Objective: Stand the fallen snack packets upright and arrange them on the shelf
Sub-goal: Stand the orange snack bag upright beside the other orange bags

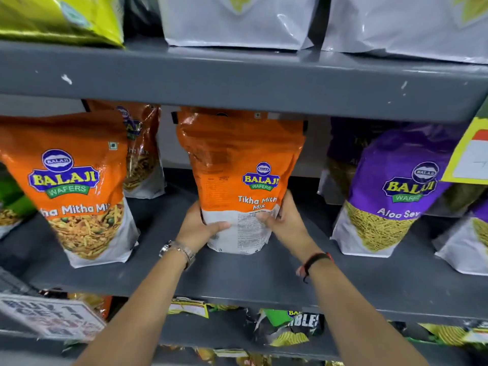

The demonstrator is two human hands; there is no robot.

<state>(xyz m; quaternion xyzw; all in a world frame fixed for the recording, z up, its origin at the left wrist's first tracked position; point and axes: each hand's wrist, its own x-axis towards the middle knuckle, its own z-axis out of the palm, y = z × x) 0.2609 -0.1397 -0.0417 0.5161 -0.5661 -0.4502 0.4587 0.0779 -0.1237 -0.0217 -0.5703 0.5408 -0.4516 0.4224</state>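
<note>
An orange Tikha Mitha Mix packet (237, 165) stands upright in the middle of the grey shelf (237, 276), its back panel turned partly toward me. My left hand (203, 225) grips its lower left side and my right hand (282, 220) grips its lower right side. A second orange packet (71, 186) stands at the left front, with a third orange packet (142, 149) behind it. A purple Aloo Sev packet (388, 196) stands at the right, with more purple packets behind and beside it.
The shelf above (237, 80) hangs low over the packet tops and carries white packets (237, 22) and a yellow-green one (60, 17). A yellow price tag (470, 157) juts in at the right. A lower shelf holds crumpled packets (287, 326) and an offer sign (52, 318).
</note>
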